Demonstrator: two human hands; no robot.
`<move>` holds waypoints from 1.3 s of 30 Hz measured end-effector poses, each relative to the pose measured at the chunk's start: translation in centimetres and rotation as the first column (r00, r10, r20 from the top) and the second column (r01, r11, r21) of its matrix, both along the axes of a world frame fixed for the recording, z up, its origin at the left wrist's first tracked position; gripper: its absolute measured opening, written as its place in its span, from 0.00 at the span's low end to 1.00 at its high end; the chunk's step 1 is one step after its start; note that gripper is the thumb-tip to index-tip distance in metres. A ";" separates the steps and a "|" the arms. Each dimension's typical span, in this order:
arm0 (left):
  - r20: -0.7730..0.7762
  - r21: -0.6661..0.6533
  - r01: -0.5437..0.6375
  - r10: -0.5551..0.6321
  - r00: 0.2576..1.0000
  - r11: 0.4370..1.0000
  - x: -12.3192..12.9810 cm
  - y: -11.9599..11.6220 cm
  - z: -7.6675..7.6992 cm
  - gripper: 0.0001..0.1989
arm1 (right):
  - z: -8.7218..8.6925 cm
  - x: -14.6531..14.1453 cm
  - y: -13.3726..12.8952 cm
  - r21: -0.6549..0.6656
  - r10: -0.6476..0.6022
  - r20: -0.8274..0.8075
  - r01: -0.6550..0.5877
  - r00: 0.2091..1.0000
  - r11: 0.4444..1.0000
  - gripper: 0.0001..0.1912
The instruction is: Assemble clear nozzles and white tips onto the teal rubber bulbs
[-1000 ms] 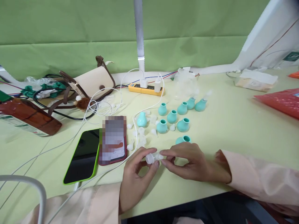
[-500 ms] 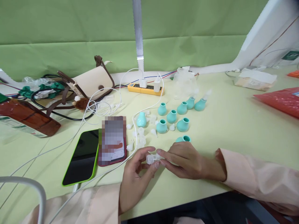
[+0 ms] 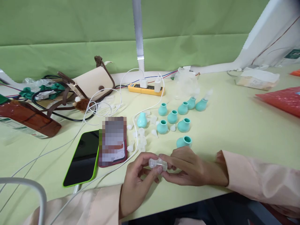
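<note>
Between my two hands is a small translucent plastic connector (image 3: 157,163), wide at both ends and narrower in the middle. My left hand (image 3: 138,181) pinches it between thumb and forefinger from the left. From the right, the thumb and fingertips of my right hand (image 3: 187,167) close on its other end. Just beyond my right hand lies a teal rubber bulb (image 3: 184,141) with an open neck, its lower side partly hidden by the knuckles. Several more teal bulbs (image 3: 172,117) stand farther back, two of them fitted with clear tips. Loose translucent pieces (image 3: 142,140) lie left of the bulbs.
Two phones lie at the left, one green-edged (image 3: 82,159) and one red-cased (image 3: 113,143). A white cable (image 3: 134,125) runs across the table to a yellow power strip (image 3: 145,90). A handbag (image 3: 93,82), a brown bottle (image 3: 28,117), a tissue pack (image 3: 256,79) and a red package (image 3: 281,100) surround these.
Both hands have shifted slightly down toward me with the connector. More of its right end shows now, and the nearest teal bulb is less covered by my right hand.
</note>
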State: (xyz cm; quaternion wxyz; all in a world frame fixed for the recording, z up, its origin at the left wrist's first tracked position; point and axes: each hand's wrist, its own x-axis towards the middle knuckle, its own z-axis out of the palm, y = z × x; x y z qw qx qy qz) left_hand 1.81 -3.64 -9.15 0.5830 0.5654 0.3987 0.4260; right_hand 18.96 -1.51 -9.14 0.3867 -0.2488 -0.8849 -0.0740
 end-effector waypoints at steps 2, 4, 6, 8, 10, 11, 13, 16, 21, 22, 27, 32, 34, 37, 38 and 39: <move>-0.004 -0.002 -0.018 0.018 1.000 1.000 0.0 -0.1 0.0 0.05 | -0.5 0.1 0.1 -0.009 0.011 0.015 -0.011 1.000 1.000 0.16; -0.010 -0.007 -0.026 0.026 1.000 1.000 0.0 -0.3 0.0 0.06 | -1.2 0.1 0.3 -0.005 0.017 0.000 -0.017 1.000 1.000 0.16; -0.018 -0.016 -0.017 0.016 1.000 1.000 0.0 -0.3 0.0 0.07 | -1.6 0.0 0.4 -0.004 0.029 -0.046 -0.029 0.999 1.000 0.16; -0.030 0.005 -0.019 0.019 0.999 1.000 0.0 -0.3 0.0 0.09 | -1.4 -0.2 0.3 -0.045 0.040 -0.101 -0.044 0.994 0.998 0.15; -0.045 0.050 -0.029 0.032 0.998 0.998 0.0 -0.2 0.0 0.09 | -0.8 -0.4 0.2 -0.121 0.026 -0.132 -0.042 0.991 0.992 0.15; -0.049 0.070 -0.033 0.037 0.998 0.997 0.0 -0.2 0.0 0.09 | -0.5 -0.4 0.1 -0.150 0.021 -0.147 -0.044 0.989 0.988 0.15; -0.046 0.088 -0.035 0.039 0.998 0.996 0.0 -0.1 0.0 0.09 | -0.1 -0.5 -0.1 -0.168 0.036 -0.167 -0.064 0.985 0.984 0.15; -0.031 0.079 -0.038 0.041 0.999 0.996 0.0 -0.2 0.0 0.09 | -0.3 -0.6 0.1 -0.133 0.092 -0.215 -0.123 0.972 0.983 0.16; -0.045 0.081 -0.024 0.027 0.999 0.996 0.0 -0.4 -0.2 0.08 | -1.0 -0.5 0.6 -0.096 0.107 -0.222 -0.131 0.969 0.987 0.14; -0.053 0.094 -0.024 0.029 0.998 0.995 -0.1 -0.4 -0.2 0.07 | -1.0 -0.5 0.6 -0.094 0.108 -0.200 -0.129 0.974 0.987 0.13; -0.063 0.132 -0.028 0.037 0.997 0.991 -0.2 -0.5 -0.4 0.07 | -0.7 -0.4 0.2 -0.106 0.089 -0.150 -0.106 0.985 0.989 0.12; -0.045 0.157 -0.042 0.049 0.998 0.987 -0.1 -0.4 -0.3 0.07 | -0.2 -0.5 -0.1 -0.193 0.061 -0.199 -0.100 0.978 0.976 0.14; -0.043 0.166 -0.053 0.061 0.997 0.985 -0.1 -0.4 -0.4 0.07 | -0.2 -0.5 -0.1 -0.185 0.065 -0.190 -0.101 0.980 0.978 0.14; -0.048 0.185 -0.057 0.066 0.997 0.981 -0.3 -0.5 -0.7 0.07 | -0.6 -0.2 0.0 -0.145 0.060 -0.130 -0.079 0.990 0.986 0.13; -0.049 0.199 -0.056 0.067 0.997 0.978 -0.4 -0.5 -0.7 0.07 | -0.8 -0.1 0.1 -0.134 0.051 -0.109 -0.065 0.993 0.989 0.13; -0.051 0.213 -0.052 0.064 0.997 0.976 -0.4 -0.6 -0.8 0.07 | -0.9 0.0 0.1 -0.119 0.045 -0.094 -0.056 0.995 0.991 0.12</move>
